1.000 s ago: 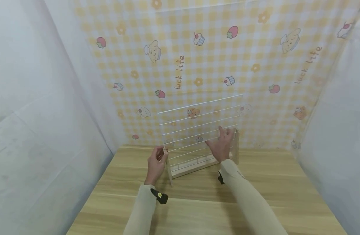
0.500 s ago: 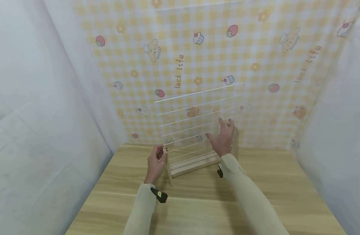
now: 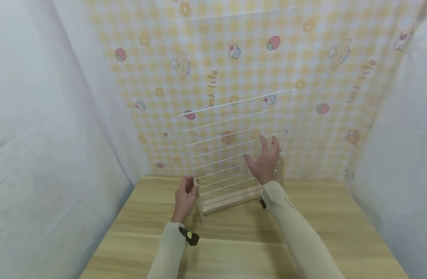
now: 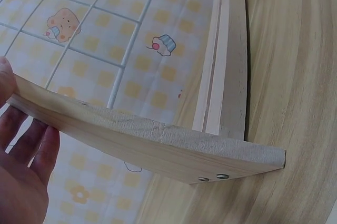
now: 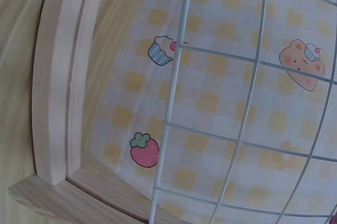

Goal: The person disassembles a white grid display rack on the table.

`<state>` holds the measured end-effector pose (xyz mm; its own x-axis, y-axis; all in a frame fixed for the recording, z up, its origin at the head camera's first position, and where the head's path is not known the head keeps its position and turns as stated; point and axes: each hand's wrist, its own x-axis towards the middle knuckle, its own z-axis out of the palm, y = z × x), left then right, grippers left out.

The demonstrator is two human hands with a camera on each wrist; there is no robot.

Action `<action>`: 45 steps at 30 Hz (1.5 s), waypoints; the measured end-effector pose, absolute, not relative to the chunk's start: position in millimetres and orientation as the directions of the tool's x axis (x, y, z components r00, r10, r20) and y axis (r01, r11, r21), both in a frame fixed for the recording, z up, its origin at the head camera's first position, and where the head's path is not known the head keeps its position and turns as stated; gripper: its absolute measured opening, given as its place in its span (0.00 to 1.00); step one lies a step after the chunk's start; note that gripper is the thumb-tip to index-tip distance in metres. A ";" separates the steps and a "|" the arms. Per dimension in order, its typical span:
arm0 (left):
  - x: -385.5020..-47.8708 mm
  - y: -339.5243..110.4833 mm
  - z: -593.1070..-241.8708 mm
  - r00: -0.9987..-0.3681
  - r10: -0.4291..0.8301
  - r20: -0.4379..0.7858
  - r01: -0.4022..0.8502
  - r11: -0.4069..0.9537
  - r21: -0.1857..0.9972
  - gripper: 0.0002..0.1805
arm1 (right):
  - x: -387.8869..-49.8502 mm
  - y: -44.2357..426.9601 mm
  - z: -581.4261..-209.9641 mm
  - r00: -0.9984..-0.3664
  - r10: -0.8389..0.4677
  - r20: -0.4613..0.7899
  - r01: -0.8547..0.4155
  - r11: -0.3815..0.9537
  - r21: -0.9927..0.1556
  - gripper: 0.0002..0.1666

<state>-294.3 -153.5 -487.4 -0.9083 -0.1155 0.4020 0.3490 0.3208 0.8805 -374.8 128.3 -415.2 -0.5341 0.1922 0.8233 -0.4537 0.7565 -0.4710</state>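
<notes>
A white wire grid panel (image 3: pixel 217 146) stands tilted between the two side boards of a wooden stand. The left board (image 4: pixel 152 134) is pale wood with two screws near its foot. My left hand (image 3: pixel 185 199) grips this board near its top, thumb on one face and fingers on the other, as the left wrist view shows. On the right, my right hand (image 3: pixel 264 164) lies against the grid, fingers spread and pointing up; whether a fingertip hooks a wire cannot be told. The grooved wooden crossbar (image 5: pixel 58 76) joins the boards at the bottom, below the grid's lowest wire.
The stand sits on a wood-grain table (image 3: pixel 231 255). Behind it hangs a yellow checked cloth (image 3: pixel 255 73) with cartoon prints. White sheets (image 3: pixel 42 135) close off the left and right sides.
The wire grid has risen, its top edge higher and its lowest wire now above the crossbar. My right hand has moved up with it. My left hand keeps its place on the board.
</notes>
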 end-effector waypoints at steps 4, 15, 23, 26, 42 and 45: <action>-293.9 -151.5 -489.0 -0.918 -0.113 0.380 0.331 0.311 0.891 0.15 | -374.8 129.2 -410.2 -0.528 0.183 0.829 -0.447 0.770 -0.455 0.49; -294.7 -153.3 -489.6 -0.901 -0.123 0.415 0.355 0.340 0.871 0.15 | -379.8 133.7 -386.6 -0.446 0.125 0.886 -0.487 0.797 -0.358 0.47; -295.2 -151.8 -488.7 -0.910 -0.128 0.394 0.338 0.319 0.885 0.16 | -378.2 133.7 -367.3 -0.411 0.091 0.907 -0.499 0.811 -0.307 0.47; -294.6 -151.7 -488.6 -0.911 -0.132 0.392 0.334 0.321 0.886 0.16 | -379.9 135.2 -357.3 -0.387 0.080 0.919 -0.517 0.806 -0.288 0.47; -296.7 -156.3 -489.7 -0.918 -0.082 0.388 0.334 0.368 0.868 0.18 | -365.0 180.0 -325.6 -0.355 0.044 0.934 -0.533 0.811 -0.241 0.48; -297.5 -158.8 -490.7 -0.920 -0.072 0.385 0.333 0.374 0.866 0.18 | -357.5 189.7 -328.3 -0.407 0.026 0.913 -0.522 0.814 -0.255 0.48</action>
<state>-297.5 -158.8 -490.7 -0.9201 -0.0722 0.3849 0.3327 0.3739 0.8657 -357.5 189.7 -328.3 -0.4067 0.0258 0.9132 -0.5217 0.8140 -0.2553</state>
